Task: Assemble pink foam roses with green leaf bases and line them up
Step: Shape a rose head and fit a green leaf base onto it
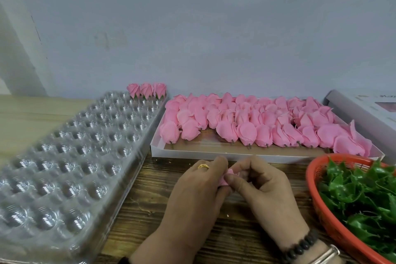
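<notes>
Item in hand: one pink foam rose [227, 178], pinched between the fingers of the left hand [198, 186] and the right hand [263, 186] above the dark wooden table [214, 238]. Both hands are curled round it; only a scrap of pink shows between the fingertips. Whether a leaf base is already fitted cannot be told.

Handling, by judgement: foam petals look very light, soft and easily creased. Best taken low on the bud near the stub stem, with slight pressure, not on the loose outer petals.

Stock, beyond the hands: a shallow white cardboard box [192, 152] holding rows of unfinished pink roses [246, 122] lying on their sides, short stems toward the person.

Stock, right: an orange plastic basket [315, 195] of green leaf bases [353, 191], thin and spiky-edged, probably flexible.

Destination, left: a clear plastic blister tray [70, 156] with many round cells, nearly all unfilled. Three finished roses [146, 90] stand upright, side by side, at its far right corner.

Far right: a white box lid [364, 109], partly out of view.
</notes>
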